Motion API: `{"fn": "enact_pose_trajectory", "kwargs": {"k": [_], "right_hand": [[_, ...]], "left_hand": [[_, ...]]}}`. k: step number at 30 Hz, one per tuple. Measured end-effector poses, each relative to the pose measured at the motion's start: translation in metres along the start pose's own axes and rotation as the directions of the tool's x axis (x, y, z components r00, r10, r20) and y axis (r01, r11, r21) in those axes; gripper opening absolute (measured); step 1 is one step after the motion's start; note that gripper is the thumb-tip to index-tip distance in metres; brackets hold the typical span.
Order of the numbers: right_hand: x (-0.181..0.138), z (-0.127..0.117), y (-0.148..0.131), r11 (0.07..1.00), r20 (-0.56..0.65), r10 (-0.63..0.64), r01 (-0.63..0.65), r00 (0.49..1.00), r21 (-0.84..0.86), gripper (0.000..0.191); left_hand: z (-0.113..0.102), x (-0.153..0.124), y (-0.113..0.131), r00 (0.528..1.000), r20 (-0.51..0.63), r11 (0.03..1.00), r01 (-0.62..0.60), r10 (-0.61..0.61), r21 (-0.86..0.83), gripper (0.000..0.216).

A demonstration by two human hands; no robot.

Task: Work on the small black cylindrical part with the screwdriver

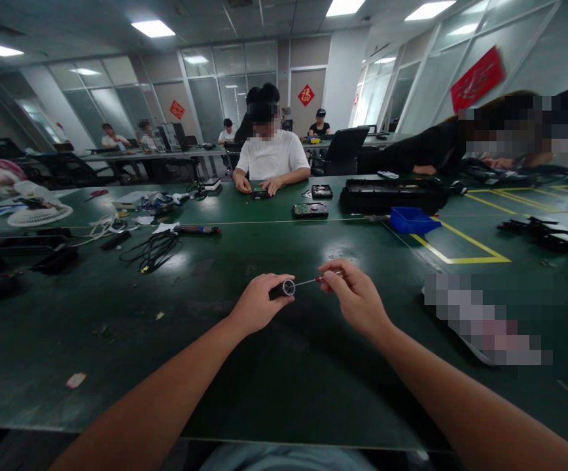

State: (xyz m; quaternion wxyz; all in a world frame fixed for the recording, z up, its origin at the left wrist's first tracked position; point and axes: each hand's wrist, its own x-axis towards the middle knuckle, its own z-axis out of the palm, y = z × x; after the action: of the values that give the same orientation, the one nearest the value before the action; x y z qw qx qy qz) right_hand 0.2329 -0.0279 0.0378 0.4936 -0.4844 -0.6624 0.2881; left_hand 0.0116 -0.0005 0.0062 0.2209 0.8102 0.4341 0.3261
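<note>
My left hand is closed around a small black cylinder whose round, silver-rimmed end faces right. Between the fingers and thumb of my right hand is a screwdriver with a red-collared handle and a thin metal shaft. Its shaft points left, and the tip meets the rim or opening of the cylinder; whether it sits inside I cannot tell. Both hands are held over the green tabletop. Most of the handle is hidden by my right fingers.
Across the table a person in a white shirt handles a small device. Hard drives, a black casing and a blue bin lie ahead. Cables and a pen-shaped tool are left; a blurred-out object lies right.
</note>
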Motion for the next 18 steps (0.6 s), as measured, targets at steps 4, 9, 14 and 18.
{"fn": "enact_pose_trajectory", "kwargs": {"k": [4, 9, 14, 18], "right_hand": [[0.0008, 0.0003, -0.0009, 0.999, -0.009, 0.014, -0.015, 1.0, -0.049, 0.032], [0.0011, 0.001, 0.0005, 0.998, -0.011, 0.034, -0.034, 0.999, 0.051, 0.025], [0.0003, 0.001, 0.0013, 1.0, 0.011, 0.022, -0.022, 1.0, -0.011, 0.03], [-0.0007, 0.0012, 0.0049, 1.0, 0.016, 0.008, -0.008, 1.0, 0.013, 0.034]], "left_hand": [[0.0003, 0.0001, 0.0004, 1.0, 0.001, 1.0, -0.008, 0.008, -0.001, 0.04], [-0.0004, 0.0008, 0.0019, 1.0, 0.003, 1.0, 0.004, -0.004, 0.0, 0.041], [0.0008, 0.0011, 0.0005, 1.0, 0.009, 1.0, 0.009, -0.009, -0.007, 0.041], [0.0011, 0.0014, 0.0006, 1.0, 0.011, 1.0, 0.011, -0.011, -0.009, 0.041]]}}
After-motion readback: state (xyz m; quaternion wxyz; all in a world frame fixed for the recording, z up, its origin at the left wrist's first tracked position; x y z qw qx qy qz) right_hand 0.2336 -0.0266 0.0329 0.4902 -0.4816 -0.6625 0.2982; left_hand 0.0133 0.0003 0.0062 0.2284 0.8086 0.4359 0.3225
